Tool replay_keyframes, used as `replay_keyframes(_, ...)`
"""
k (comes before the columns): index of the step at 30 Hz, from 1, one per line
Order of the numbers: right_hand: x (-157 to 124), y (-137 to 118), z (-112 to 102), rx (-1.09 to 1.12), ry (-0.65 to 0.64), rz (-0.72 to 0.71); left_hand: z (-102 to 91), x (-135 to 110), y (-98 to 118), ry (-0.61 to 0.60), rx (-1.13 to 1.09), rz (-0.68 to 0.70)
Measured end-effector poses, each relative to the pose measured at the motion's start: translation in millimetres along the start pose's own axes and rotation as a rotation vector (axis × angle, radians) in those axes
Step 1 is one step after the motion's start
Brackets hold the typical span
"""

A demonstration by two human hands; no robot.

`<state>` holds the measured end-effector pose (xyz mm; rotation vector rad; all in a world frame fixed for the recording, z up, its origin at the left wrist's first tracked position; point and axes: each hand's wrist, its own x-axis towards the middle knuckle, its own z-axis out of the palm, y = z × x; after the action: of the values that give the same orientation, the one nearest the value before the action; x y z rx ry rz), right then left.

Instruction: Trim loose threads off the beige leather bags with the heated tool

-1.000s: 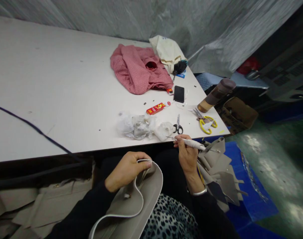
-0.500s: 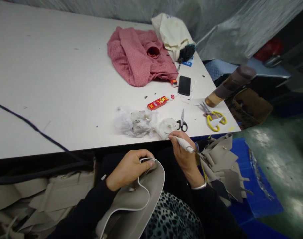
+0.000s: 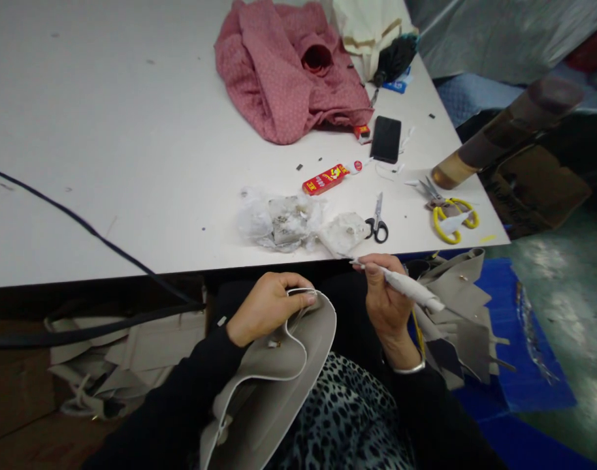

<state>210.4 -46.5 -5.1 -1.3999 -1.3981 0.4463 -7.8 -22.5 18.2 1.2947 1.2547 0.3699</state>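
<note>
My left hand (image 3: 266,307) is closed on the white-trimmed edge of a grey leather piece (image 3: 279,372) that lies across my lap. My right hand (image 3: 384,297) grips a white pen-shaped tool (image 3: 406,286) with a fine metal tip that points left, close to the table's front edge. The two hands are a short way apart, just below the table. A silver bangle sits on my right wrist.
On the white table (image 3: 107,150) lie crumpled plastic bags (image 3: 289,223), small black scissors (image 3: 377,220), yellow-handled scissors (image 3: 448,210), a red tube (image 3: 326,179), a black phone (image 3: 385,138) and pink cloth (image 3: 289,68). Grey leather pieces (image 3: 455,307) hang at my right over a blue bin.
The view has tipped down and shifted, so the table sits higher in the picture. My right hand has turned the white tool a little. My left hand keeps its hold on the leather edge.
</note>
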Motion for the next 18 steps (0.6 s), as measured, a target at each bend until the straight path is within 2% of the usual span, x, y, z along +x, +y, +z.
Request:
replay_keyframes(3,-8.9,-10.1,1.4,0.206,-0.131,0.200,1.1,1.1,-0.6,-0.007,0.018,0.009)
replay_keyframes(5,-13.5,-12.1,3.2,0.278,-0.216,0.249,2.3,1.5,-0.6,-0.015,0.025,0.011)
replay_keyframes(14,-20.1,-2.2,5.3,0.273,-0.306,0.309,3.4,-0.2,2.1,-0.025,0.007,0.036)
replay_keyframes(18,-11.9,-2.5,3.2,0.251,-0.401,0.266,5.1,1.3,-1.0,-0.035,-0.040,0.040)
